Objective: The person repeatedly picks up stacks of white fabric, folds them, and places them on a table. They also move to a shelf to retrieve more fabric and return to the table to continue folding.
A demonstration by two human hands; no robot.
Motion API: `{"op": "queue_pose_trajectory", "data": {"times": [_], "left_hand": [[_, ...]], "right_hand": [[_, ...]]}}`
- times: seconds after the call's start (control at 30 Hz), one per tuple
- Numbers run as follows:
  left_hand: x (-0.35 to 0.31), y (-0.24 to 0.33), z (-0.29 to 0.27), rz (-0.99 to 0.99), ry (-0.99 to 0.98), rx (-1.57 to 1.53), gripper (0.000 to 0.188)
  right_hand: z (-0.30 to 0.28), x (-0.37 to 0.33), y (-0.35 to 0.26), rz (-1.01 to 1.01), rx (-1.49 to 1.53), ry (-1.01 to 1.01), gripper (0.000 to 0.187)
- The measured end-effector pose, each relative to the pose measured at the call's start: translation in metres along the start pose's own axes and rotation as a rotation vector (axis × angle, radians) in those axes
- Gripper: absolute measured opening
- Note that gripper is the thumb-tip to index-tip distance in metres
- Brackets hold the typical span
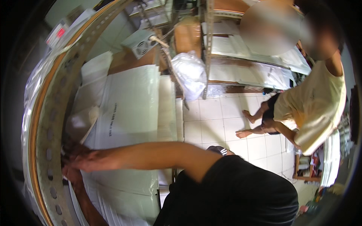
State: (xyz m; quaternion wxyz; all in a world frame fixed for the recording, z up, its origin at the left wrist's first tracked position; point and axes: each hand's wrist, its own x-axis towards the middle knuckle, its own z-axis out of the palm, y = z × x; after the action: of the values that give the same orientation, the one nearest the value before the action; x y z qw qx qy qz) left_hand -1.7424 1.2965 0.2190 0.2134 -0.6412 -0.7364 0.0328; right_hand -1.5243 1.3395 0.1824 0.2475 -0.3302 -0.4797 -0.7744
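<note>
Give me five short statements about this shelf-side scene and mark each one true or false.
1. Both hands, right hand and left hand, are at the perforated metal upright. True.
2. The stack of flat white sheets lies on the tiled floor. False: it lies on the shelf beside the upright; the tiled floor is farther right.
3. A second person in a pale yellow shirt is on the right. True.
4. That person wears shoes. False: the feet are bare.
5. A clear plastic bag sits by the far shelf post. True.
</note>
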Motion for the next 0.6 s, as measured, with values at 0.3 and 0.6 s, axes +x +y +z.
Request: {"op": "queue_pose_trajectory", "data": {"times": [0.3, 0.6], "left_hand": [[-0.045, 0.002, 0.005, 0.093, 0.397, 0.075, 0.027], [-0.086, 0.049, -0.024, -0.060, 0.725, 0.029, 0.061]], "right_hand": [[-0.006, 0.056, -0.075, 0.288, 1.959, -0.409, 0.024], [-0.010, -0.013, 0.040, 0.326, 1.863, -0.205, 0.019]]}}
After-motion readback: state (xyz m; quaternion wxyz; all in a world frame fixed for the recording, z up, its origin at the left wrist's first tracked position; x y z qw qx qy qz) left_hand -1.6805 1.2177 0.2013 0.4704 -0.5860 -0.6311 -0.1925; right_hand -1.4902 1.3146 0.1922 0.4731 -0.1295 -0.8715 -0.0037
